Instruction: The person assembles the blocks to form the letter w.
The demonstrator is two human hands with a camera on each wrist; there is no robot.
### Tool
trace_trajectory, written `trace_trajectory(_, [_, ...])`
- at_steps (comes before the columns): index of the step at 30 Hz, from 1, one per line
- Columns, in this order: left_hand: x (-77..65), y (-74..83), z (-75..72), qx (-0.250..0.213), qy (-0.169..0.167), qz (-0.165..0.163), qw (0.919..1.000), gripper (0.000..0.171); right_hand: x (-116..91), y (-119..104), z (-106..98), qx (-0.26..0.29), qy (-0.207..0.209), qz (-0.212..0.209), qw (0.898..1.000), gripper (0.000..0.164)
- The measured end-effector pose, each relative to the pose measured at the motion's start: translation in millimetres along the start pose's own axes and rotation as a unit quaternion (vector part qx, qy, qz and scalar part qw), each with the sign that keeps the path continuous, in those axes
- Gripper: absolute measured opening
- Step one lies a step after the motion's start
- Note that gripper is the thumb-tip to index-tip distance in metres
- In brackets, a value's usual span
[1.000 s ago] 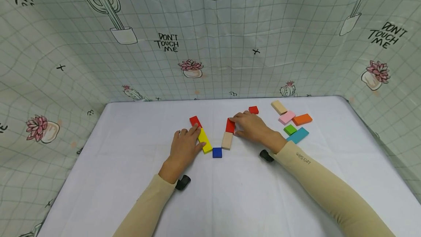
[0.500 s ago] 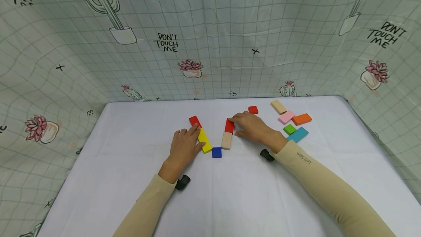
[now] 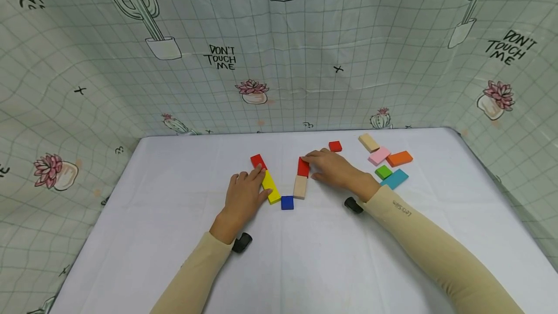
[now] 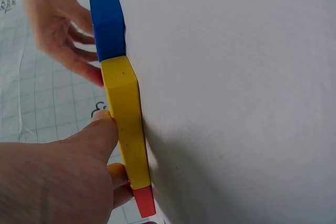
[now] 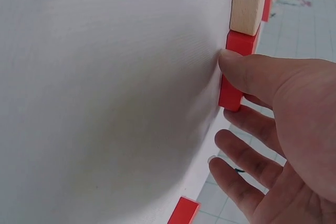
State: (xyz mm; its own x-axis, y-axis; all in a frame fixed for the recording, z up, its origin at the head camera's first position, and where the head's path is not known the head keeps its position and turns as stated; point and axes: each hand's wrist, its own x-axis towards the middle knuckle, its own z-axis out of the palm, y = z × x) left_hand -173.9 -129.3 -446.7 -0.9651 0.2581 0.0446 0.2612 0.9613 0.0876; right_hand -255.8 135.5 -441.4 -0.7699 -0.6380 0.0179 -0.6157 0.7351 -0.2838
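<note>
My left hand (image 3: 245, 193) rests along a long yellow block (image 3: 272, 192), thumb on its side and index fingertip where it meets a red block (image 3: 258, 161). In the left wrist view the yellow block (image 4: 126, 124) stands end to end between a blue block (image 4: 108, 27) and a red one (image 4: 144, 201). My right hand (image 3: 333, 168) pinches another red block (image 3: 302, 168) between thumb and index finger, its other fingers spread loosely. That block (image 5: 231, 90) butts against a plain wooden block (image 5: 247, 3). Together the blocks outline a V, the blue block (image 3: 287, 202) at its point.
Beyond my right hand lies a small red block (image 3: 335, 146). Farther right are a wooden block (image 3: 368, 142), a pink one (image 3: 379, 156), an orange one (image 3: 399, 159), a green one (image 3: 383, 172) and a blue-teal one (image 3: 395, 179). A patterned curtain (image 3: 296, 52) hangs behind the white table (image 3: 331, 265).
</note>
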Motion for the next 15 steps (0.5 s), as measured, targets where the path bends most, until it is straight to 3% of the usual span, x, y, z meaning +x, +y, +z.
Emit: trace_trajectory(15, [0.6,-1.0,1.0,-0.003,0.008,0.007,0.9999,0.060,-2.2,-3.7,-2.9,-0.004,-0.002,-0.008,1.000,0.056])
